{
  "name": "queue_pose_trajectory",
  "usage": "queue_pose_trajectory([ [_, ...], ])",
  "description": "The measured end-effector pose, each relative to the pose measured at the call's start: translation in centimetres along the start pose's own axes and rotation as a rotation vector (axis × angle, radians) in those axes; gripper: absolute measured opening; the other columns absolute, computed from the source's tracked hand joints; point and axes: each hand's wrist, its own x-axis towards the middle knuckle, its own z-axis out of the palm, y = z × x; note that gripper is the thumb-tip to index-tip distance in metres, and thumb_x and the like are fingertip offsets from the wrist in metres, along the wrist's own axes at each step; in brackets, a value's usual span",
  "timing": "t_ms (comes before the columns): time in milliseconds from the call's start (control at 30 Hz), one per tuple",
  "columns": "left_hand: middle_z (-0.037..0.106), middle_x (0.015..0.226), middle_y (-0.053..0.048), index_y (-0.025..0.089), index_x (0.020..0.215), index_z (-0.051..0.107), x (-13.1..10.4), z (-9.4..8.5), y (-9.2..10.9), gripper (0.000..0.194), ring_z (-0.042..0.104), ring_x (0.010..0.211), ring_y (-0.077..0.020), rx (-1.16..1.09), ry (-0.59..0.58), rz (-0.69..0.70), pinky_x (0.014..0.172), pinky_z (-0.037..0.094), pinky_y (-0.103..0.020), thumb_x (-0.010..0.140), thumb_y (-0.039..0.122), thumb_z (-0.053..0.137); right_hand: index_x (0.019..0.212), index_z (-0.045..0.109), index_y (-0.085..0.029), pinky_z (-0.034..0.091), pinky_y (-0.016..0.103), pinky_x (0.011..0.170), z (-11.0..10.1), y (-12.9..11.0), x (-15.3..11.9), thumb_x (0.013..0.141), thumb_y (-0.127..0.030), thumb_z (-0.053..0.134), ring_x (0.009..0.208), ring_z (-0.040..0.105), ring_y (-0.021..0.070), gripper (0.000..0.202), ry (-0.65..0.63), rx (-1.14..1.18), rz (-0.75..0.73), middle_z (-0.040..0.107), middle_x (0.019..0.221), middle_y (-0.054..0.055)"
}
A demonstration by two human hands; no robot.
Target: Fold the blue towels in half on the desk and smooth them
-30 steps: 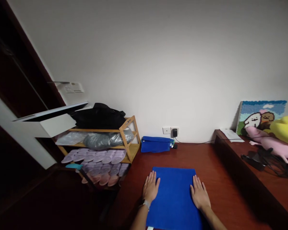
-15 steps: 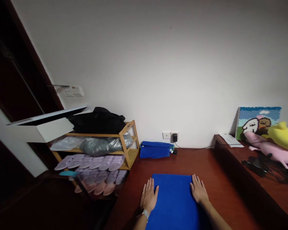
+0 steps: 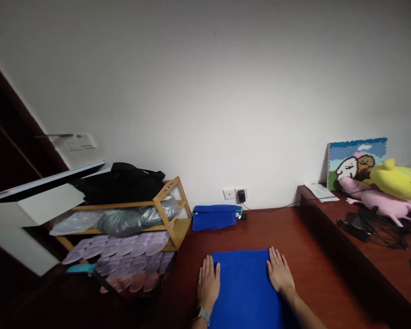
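Note:
A blue cloth [image 3: 245, 288] lies flat on the reddish-brown wooden table [image 3: 315, 260], its near end running out of the frame. My left hand [image 3: 208, 283] rests flat along the cloth's left edge, fingers stretched forward, with a watch on the wrist. Along the right edge lies my right hand [image 3: 280, 270], palm down and fingers extended, its thumb side touching the cloth. Neither hand grips anything. Farther back, against the wall, sits a folded blue cloth [image 3: 214, 218] with a small white tag at its right end.
A black adapter [image 3: 241, 196] is plugged into the wall, its cable running right. A raised wooden ledge [image 3: 329, 219] holds plush toys [image 3: 380, 198], cables [image 3: 387, 228] and a picture [image 3: 358, 160]. At left stands a wooden shoe rack [image 3: 176, 228] with slippers and a black bag [image 3: 123, 183].
The camera view has turned slightly, so the rack and wall items shift left in the frame. Both hands stay flat at the cloth's edges.

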Motion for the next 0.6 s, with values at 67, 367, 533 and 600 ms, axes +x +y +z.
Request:
queue_pose_trajectory([
  [67, 0.03, 0.167, -0.005, 0.017, 0.161, 0.031, -0.2, 0.0, 3.9, 0.063, 0.025, 0.155, -0.0223, -0.028, 0.017, 0.14, 0.128, 0.025, -0.044, 0.106, 0.045, 0.016, 0.162, 0.017, -0.012, 0.008, 0.042, 0.129, 0.0, 0.0, 0.0, 0.1, -0.044, 0.011, 0.158, 0.012, 0.0198, 0.07, 0.002, -0.001, -0.002, 0.017, 0.17, 0.004],
  [367, 0.033, 0.166, 0.005, 0.03, 0.162, 0.027, -2.6, 2.9, 16.4, 0.06, 0.025, 0.155, -0.0169, -0.242, -0.211, 0.548, 0.13, 0.023, -0.044, 0.106, 0.047, 0.009, 0.162, 0.021, -0.013, 0.008, 0.043, 0.129, 0.8, 0.8, 0.0, 0.1, -0.04, 0.014, 0.158, 0.012, 0.0209, 0.068, -0.014, -0.046, -0.049, 0.016, 0.17, 0.004],
  [533, 0.029, 0.167, 0.0, 0.028, 0.162, 0.025, 0.2, 1.6, 9.0, 0.065, 0.024, 0.156, -0.0229, -0.185, -0.19, 0.425, 0.129, 0.022, -0.051, 0.104, 0.055, 0.014, 0.162, 0.016, -0.011, 0.008, 0.043, 0.129, 1.0, 0.6, 0.2, 0.1, -0.045, 0.01, 0.158, 0.012, 0.0198, 0.071, 0.003, -0.031, -0.01, 0.017, 0.17, 0.003],
  [600, 0.03, 0.167, -0.004, 0.025, 0.163, 0.024, 1.6, 0.8, 5.4, 0.067, 0.024, 0.156, -0.026, -0.14, -0.179, 0.35, 0.128, 0.021, -0.055, 0.104, 0.056, 0.014, 0.162, 0.017, -0.012, 0.007, 0.043, 0.129, 1.0, 0.5, 0.2, 0.1, -0.046, 0.01, 0.158, 0.012, 0.0194, 0.071, 0.008, -0.021, -0.005, 0.017, 0.17, 0.002],
])
